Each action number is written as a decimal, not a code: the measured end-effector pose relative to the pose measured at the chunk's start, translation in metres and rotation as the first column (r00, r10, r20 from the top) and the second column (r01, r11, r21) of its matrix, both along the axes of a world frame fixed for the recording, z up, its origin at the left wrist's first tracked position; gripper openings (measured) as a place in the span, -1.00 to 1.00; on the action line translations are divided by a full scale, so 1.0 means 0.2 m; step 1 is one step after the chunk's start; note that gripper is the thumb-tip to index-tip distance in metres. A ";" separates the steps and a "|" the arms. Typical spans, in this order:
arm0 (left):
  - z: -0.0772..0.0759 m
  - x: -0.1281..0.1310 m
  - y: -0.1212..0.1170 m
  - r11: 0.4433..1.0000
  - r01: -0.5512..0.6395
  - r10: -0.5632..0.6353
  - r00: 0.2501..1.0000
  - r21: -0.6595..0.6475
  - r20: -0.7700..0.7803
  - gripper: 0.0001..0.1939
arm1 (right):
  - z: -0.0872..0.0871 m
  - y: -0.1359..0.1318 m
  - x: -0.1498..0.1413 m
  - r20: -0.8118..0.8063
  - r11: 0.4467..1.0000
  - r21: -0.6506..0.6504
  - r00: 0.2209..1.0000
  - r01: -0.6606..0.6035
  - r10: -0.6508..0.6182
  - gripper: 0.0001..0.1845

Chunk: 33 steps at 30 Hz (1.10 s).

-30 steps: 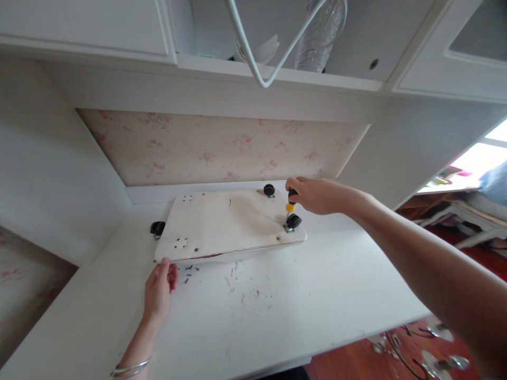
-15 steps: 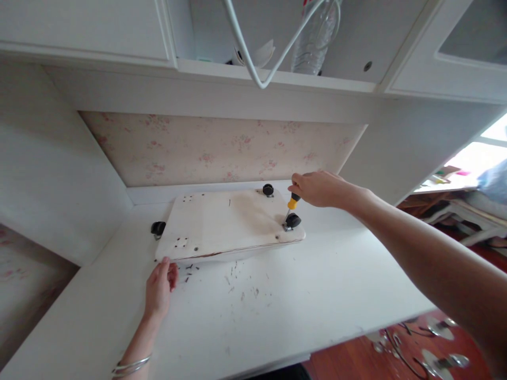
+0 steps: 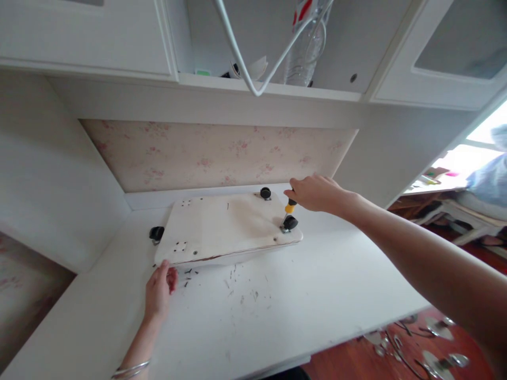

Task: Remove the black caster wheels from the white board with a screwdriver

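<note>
The white counter (image 3: 301,295) is the big thing here. The white board (image 3: 222,227) lies flat on it, near the back. The left hand (image 3: 158,290) touches the board's near left corner. Its fingers curl in, but I cannot tell if they pinch the edge. The right hand (image 3: 311,192) has its fingers wrapped around the driver (image 3: 290,208), tip down by the near wheel (image 3: 291,222). That one sits on the board's near right corner, and the far wheel (image 3: 265,193) on the far right one. A loose wheel (image 3: 157,234) lies just left of the board. The work looks about half done: two corners have wheels, two show only holes (image 3: 180,246). Small dark bits (image 3: 189,273), maybe screws, lie near the left hand.
</note>
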<state>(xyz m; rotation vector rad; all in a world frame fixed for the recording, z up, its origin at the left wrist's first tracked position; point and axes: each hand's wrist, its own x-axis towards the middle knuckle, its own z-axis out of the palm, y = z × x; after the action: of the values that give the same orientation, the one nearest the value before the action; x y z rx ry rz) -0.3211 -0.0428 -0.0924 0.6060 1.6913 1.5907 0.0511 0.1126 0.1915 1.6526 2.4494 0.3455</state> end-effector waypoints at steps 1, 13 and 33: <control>0.00 0.00 0.00 1.000 0.002 -0.002 1.000 0.004 -0.007 -0.52 | 0.01 0.00 0.01 -0.005 0.998 -0.047 0.999 -0.044 0.044 -0.58; -0.01 -0.01 0.00 0.999 0.017 -0.016 0.999 0.027 -0.029 -0.52 | 0.01 -0.01 -0.02 0.044 0.997 0.051 0.997 0.054 -0.056 -0.38; -0.01 -0.01 0.01 1.000 0.003 -0.003 0.999 -0.007 -0.050 -0.48 | 0.06 0.02 0.03 -0.017 0.972 -0.134 0.982 -0.191 0.190 -0.66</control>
<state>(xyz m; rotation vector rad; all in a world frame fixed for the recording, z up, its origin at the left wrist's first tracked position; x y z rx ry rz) -0.3239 -0.0416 -0.0947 0.6496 1.7308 1.5788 0.0572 0.1171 0.2029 1.3706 2.5781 0.1947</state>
